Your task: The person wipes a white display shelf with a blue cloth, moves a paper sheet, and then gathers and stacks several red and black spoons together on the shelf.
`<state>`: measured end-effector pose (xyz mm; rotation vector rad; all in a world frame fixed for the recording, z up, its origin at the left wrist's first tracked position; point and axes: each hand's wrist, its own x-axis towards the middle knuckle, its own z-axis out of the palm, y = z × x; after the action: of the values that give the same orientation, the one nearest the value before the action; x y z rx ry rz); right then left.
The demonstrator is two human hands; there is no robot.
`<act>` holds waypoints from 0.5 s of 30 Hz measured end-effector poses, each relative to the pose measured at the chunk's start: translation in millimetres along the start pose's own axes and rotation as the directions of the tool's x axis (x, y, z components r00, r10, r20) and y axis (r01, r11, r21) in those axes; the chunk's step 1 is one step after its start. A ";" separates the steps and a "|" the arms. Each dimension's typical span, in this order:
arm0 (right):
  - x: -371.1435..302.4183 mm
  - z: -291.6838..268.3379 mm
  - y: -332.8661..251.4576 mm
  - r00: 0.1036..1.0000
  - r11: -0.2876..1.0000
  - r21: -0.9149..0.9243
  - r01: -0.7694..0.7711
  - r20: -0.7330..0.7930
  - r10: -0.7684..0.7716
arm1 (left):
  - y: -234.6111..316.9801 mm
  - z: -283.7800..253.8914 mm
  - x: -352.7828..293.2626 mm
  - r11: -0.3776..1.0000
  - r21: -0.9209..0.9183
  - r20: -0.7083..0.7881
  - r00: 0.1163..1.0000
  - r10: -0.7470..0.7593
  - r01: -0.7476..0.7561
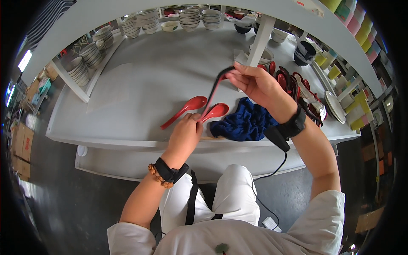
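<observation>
A black-and-red spoon (215, 88) is held up on a slant between my two hands, seen edge-on and a little blurred. My right hand (259, 87) pinches its upper, curved end. At the lower end, the fingers of my left hand (187, 131) are closed on the handle. A red spoon (216, 111) shows its bowl just right of my left fingers; whether they also touch its handle I cannot tell. Another red spoon (195, 102) lies on the grey table (140, 93), its handle toward the near left. Below my right hand is a crumpled dark blue cloth (245, 122).
Dark and red spoons (293, 85) are heaped at the right beside white plates (335, 106). Stacked bowls (189, 19) line the back, with more bowls (77, 72) at the left. A white post (260, 42) rises behind my right hand. A black cable (272, 172) hangs from my right wrist.
</observation>
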<state>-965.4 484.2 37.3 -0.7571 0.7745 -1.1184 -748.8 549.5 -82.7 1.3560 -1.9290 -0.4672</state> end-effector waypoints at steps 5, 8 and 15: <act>23.1 16.1 29.7 0.996 0.970 -0.241 -0.009 -0.089 -0.013 | 5.5 -4.0 1.0 0.995 0.033 0.101 0.990 -0.100 0.097; 36.7 16.6 50.4 0.987 0.922 -0.385 -0.051 -0.161 -0.012 | -1.3 -0.3 -0.9 0.999 0.015 -0.014 0.999 0.037 -0.037; 71.5 8.2 73.6 0.999 0.615 -0.788 -0.040 -0.046 0.006 | -1.8 0.8 0.6 0.999 0.042 0.014 1.000 0.025 -0.025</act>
<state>-905.5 435.8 -31.0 -1.4696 1.3438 -0.7221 -748.3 548.1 -84.1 1.3567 -1.9746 -0.4271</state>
